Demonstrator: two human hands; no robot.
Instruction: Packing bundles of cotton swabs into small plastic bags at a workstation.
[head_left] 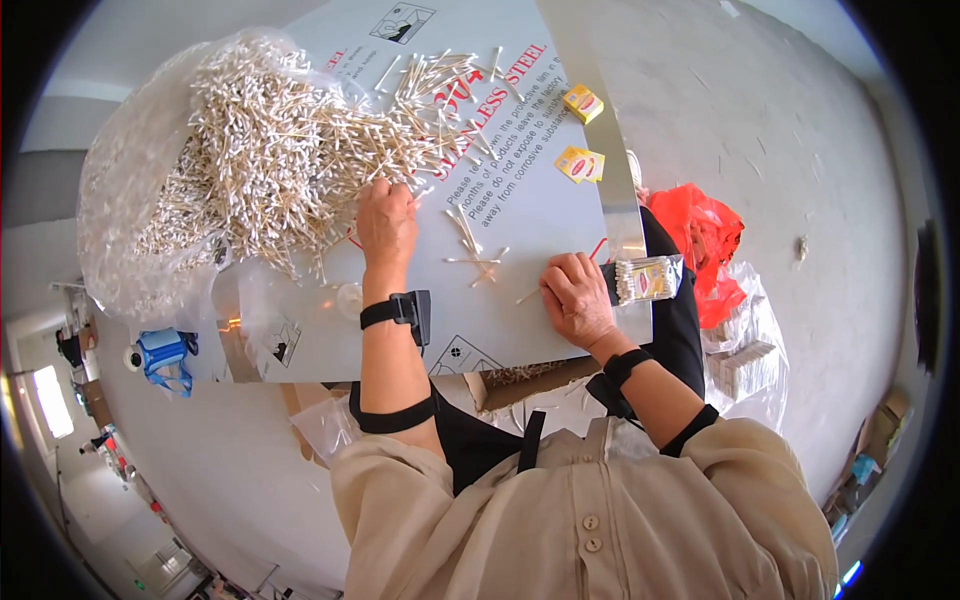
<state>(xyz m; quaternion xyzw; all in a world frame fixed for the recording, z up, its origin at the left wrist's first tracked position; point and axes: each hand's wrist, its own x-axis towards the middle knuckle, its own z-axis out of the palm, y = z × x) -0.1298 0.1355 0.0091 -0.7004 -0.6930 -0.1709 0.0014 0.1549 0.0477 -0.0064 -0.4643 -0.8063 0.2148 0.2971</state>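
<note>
A big heap of cotton swabs (262,150) with white tips and pale sticks spills from a clear plastic bag (120,235) on the left of the table. At the heap's right edge, my left hand (387,232) has its fingers curled down and pinched on swabs, their tips partly hidden. My right hand (578,302) rests low on the table, fingers bent together, with a single swab (527,294) poking out by the thumb. Just right of it lies a clear packet of swabs (648,279) with a yellow label. A few loose swabs (466,232) lie between the hands.
Yellow cards (579,164) and a small yellow stack (583,103) sit by the table's right edge. A red plastic bag (703,240) and a clear bag of white packs (745,365) are beyond it. A blue bottle (163,357) stands at left; an open carton (525,392) sits below the front edge.
</note>
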